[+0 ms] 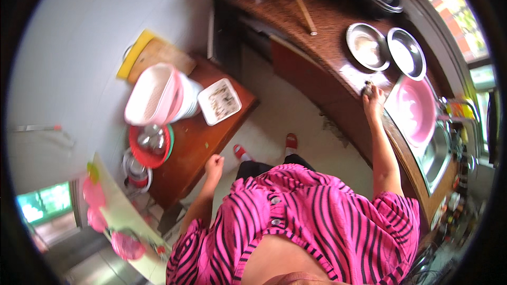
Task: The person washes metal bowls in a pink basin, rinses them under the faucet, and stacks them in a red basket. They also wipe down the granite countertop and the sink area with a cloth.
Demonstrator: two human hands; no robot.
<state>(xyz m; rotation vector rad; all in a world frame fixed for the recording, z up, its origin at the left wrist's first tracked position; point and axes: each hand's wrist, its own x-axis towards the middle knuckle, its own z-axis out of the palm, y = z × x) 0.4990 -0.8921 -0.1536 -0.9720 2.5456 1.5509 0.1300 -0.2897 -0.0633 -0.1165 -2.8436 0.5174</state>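
On the brown countertop (332, 47) at the right, my right hand (374, 103) grips a small bunched greyish rag (368, 88), its exact kind blurred. Just beyond that hand is a shiny, wet-looking patch. Two metal basins stand past it: a left basin (367, 47) with something pale in it, and a right basin (406, 54). A pink plastic basin (416, 111) sits to the right of my hand, over the edge of the steel sink (437, 158). My left hand (214, 164) hangs by the wooden table's edge, fingers curled, with nothing visible in it.
The wooden table (190, 142) at left bears stacked plastic baskets (152, 95), a white tray (220, 101) with small dark bits, a red bowl (148, 146) and a cutting board (158, 57). A wooden-handled skimmer (303, 12) lies at the far counter.
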